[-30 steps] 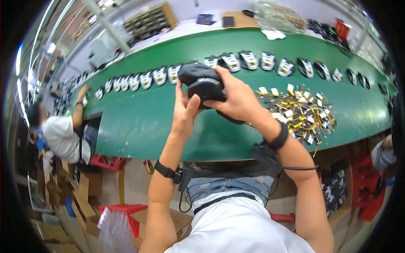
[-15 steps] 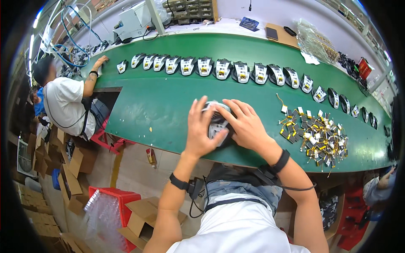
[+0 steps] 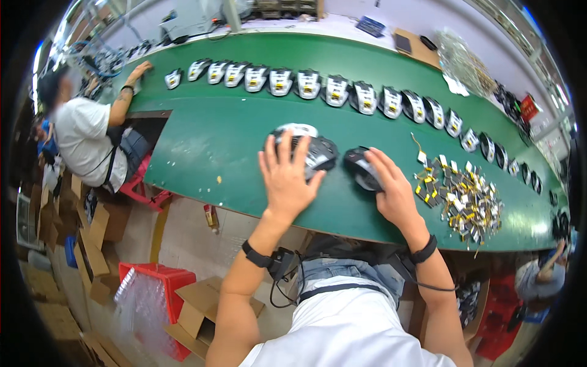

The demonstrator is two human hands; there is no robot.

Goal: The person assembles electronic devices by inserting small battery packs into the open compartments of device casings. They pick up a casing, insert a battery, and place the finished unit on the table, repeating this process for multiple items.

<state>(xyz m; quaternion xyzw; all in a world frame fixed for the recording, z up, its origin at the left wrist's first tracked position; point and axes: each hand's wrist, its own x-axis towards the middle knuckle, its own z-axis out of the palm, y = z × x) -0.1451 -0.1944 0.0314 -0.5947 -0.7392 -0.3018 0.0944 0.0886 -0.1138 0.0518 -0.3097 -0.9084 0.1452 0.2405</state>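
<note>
My left hand [image 3: 287,177] lies over a black-and-white rounded plastic housing [image 3: 318,153] on the green bench, its fingers across the top and the thumb at the near edge. A short gap to the right, my right hand [image 3: 394,189] grips a black rounded shell [image 3: 361,168] by its right side, fingers over the top; its underside is hidden. Beyond both hands runs a curved row of similar housings [image 3: 336,90], many showing yellow patches. To the right of my right hand lies a heap of small dark battery packs [image 3: 461,199] with yellow tape, wires and white connectors.
The green bench [image 3: 208,147] bends around me, its near edge close to my body. At the left sits another person [image 3: 92,137], one arm on the bench. Clear plastic bags [image 3: 458,58] lie at the far right. A red crate [image 3: 174,287] and cardboard boxes [image 3: 205,306] stand on the floor.
My hands have moved apart. The right hand has gone rightward with the black shell, while the left stays over the black-and-white housing. The head view has shifted slightly.
</note>
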